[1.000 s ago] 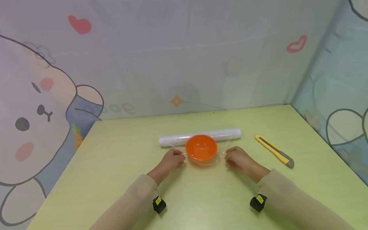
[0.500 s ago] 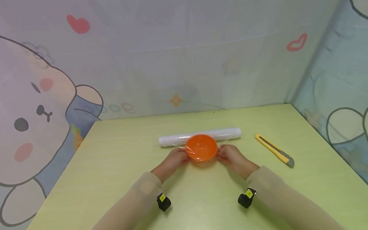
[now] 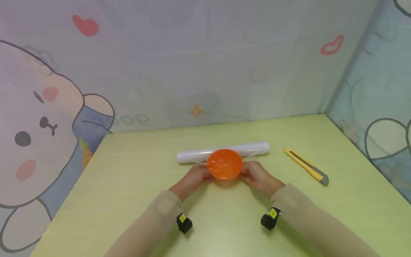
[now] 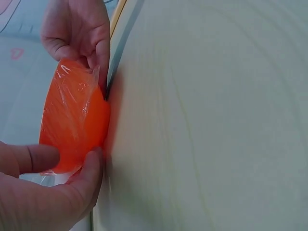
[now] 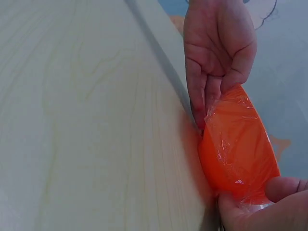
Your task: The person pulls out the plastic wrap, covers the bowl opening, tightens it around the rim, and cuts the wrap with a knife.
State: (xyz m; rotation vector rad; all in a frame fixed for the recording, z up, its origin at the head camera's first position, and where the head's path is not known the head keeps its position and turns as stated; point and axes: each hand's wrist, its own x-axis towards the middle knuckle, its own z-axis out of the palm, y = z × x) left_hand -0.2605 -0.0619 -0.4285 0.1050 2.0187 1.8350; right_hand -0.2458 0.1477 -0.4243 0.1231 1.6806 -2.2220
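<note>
An orange bowl (image 3: 225, 167) stands upright on the table, with clear cling film (image 4: 72, 108) stretched over its mouth and clinging down the near wall. My left hand (image 3: 194, 176) holds the bowl's left side, thumb at the rim and fingers against the outer wall. On the opposite side my right hand (image 3: 260, 177) grips it the same way, pressing the film (image 5: 237, 139) to the wall. Loose wisps of film stick out past both hands. Right behind the bowl lies a white roll of cling film (image 3: 252, 149), partly hidden by it.
A yellow utility knife (image 3: 305, 166) with a grey end lies to the right of the bowl, within the pale yellow-green table (image 3: 135, 171). Printed cloth (image 3: 160, 78) hangs behind the table's back edge and along its right side.
Both hands have moved inward from beside the bowl, where they held the film's edges out, to its sides. The film now lies down along the wall. Bowl, roll and knife have stayed put.
</note>
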